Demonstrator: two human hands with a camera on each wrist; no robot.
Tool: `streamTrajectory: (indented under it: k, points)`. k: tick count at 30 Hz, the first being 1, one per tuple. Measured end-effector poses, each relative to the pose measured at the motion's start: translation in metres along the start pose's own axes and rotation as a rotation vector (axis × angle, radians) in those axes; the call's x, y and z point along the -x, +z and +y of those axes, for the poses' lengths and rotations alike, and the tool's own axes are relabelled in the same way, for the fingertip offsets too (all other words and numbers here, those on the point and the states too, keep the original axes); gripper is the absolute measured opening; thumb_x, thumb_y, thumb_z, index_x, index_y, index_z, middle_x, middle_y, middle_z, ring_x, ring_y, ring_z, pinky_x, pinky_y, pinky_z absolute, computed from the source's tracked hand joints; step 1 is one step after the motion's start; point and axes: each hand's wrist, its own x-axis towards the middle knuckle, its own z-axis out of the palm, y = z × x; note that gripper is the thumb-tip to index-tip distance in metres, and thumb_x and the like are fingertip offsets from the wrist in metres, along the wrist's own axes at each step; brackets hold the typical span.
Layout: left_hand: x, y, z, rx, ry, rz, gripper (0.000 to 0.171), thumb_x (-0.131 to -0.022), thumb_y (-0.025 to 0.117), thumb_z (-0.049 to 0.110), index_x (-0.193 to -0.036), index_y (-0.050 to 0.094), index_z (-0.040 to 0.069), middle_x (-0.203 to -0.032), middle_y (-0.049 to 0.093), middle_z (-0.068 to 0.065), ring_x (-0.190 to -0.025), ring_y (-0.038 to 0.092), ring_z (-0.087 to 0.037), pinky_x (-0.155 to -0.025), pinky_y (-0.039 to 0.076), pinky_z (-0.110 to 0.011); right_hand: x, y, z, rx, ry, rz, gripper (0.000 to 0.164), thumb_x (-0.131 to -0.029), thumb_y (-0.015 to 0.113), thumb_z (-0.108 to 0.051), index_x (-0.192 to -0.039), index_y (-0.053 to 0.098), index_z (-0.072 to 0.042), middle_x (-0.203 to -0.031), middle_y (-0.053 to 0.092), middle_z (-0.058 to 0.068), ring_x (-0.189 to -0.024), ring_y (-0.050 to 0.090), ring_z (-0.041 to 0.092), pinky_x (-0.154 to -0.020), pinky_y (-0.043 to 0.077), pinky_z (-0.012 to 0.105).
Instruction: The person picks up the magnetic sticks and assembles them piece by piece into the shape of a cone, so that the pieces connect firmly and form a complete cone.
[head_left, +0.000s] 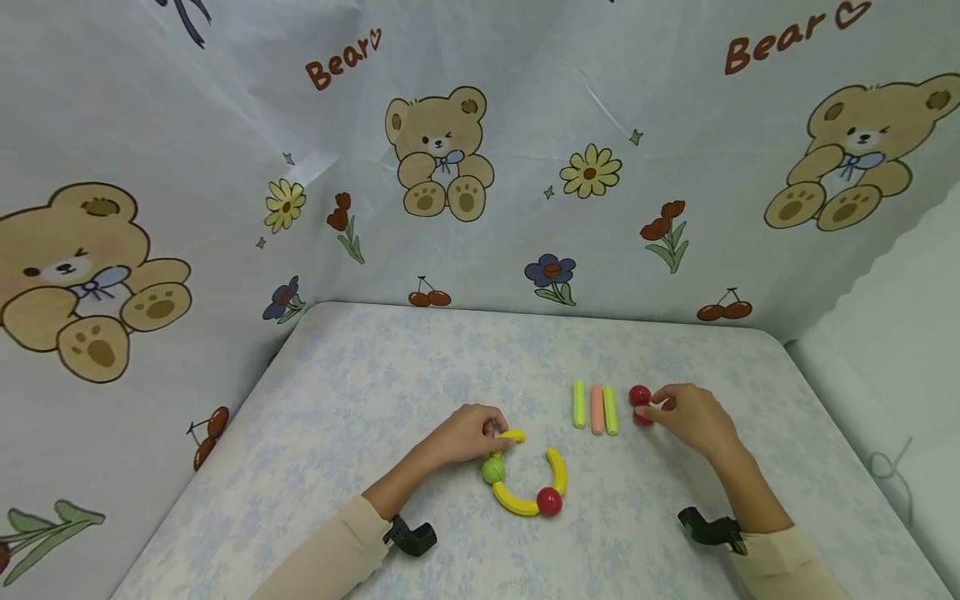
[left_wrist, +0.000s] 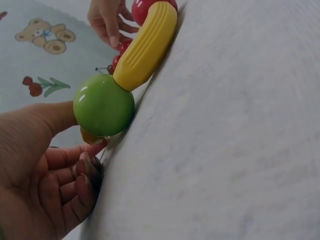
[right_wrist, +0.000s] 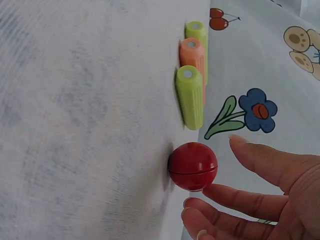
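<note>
My left hand (head_left: 471, 433) pinches a short curved yellow rod (head_left: 516, 436) between thumb and fingers. That rod sits at the upper end of an open ring, beside a green ball (head_left: 492, 469). Two more curved yellow rods (head_left: 514, 501) and a red ball (head_left: 550, 502) continue the ring; the green ball (left_wrist: 104, 105) hides most of the pinched rod in the left wrist view. My right hand (head_left: 693, 418) reaches to two loose red balls (head_left: 640, 394). In the right wrist view its thumb stands apart from a red ball (right_wrist: 193, 166), with a fingertip right at the ball's edge.
Left of the loose red balls lie two straight light-green rods (head_left: 579, 405) and an orange rod (head_left: 597, 409), side by side. A pale patterned cloth covers the table (head_left: 405, 358). Behind it hangs a curtain (head_left: 525, 100) printed with bears and flowers.
</note>
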Motion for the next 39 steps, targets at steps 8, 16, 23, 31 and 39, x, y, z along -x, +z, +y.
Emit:
streamTrajectory:
  k: [8,16,23,31,39]
  points:
    - [-0.001,0.003,-0.004,0.021,-0.004,-0.001,0.019,-0.091,0.077,0.032,-0.098,0.072,0.015,-0.066,0.059,0.005,-0.054,0.049,-0.007,-0.051,0.039,-0.022,-0.002,0.007,0.005,-0.004,0.022,-0.014,0.052,-0.09,0.076,-0.04,-0.115,0.069,0.005,-0.098,0.068,0.02,-0.082,0.061,0.029,-0.06,0.051,0.038]
    - [-0.002,0.004,-0.01,0.043,0.013,-0.007,0.02,-0.092,0.076,0.034,-0.1,0.072,0.016,-0.066,0.059,0.007,-0.054,0.048,-0.006,-0.052,0.04,-0.022,-0.007,0.015,0.009,-0.034,0.016,-0.026,0.047,-0.09,0.077,-0.037,-0.112,0.07,0.005,-0.088,0.068,0.013,-0.066,0.059,0.02,-0.055,0.047,0.033]
    - [-0.002,0.004,-0.014,0.068,0.038,-0.003,0.018,-0.092,0.076,0.033,-0.1,0.072,0.018,-0.067,0.06,0.007,-0.054,0.048,-0.007,-0.051,0.04,-0.022,-0.006,0.017,0.008,-0.047,0.033,-0.045,0.042,-0.09,0.077,-0.035,-0.106,0.071,0.003,-0.082,0.066,0.008,-0.065,0.057,0.019,-0.054,0.047,0.032]
    - [-0.002,0.002,-0.013,0.102,0.018,-0.007,0.017,-0.092,0.077,0.033,-0.099,0.072,0.018,-0.068,0.059,0.006,-0.054,0.048,-0.007,-0.051,0.04,-0.023,-0.002,0.012,-0.004,-0.054,-0.05,-0.021,0.041,-0.09,0.078,-0.037,-0.105,0.072,0.001,-0.087,0.068,0.008,-0.074,0.056,0.022,-0.057,0.047,0.032]
    - [-0.003,0.001,-0.012,0.113,0.013,-0.014,0.017,-0.092,0.076,0.033,-0.1,0.072,0.018,-0.069,0.06,0.006,-0.053,0.049,-0.008,-0.05,0.042,-0.024,0.003,0.017,-0.025,-0.138,-0.228,-0.007,0.028,-0.089,0.08,-0.024,-0.107,0.072,-0.004,-0.089,0.068,0.002,-0.078,0.058,0.019,-0.059,0.05,0.03]
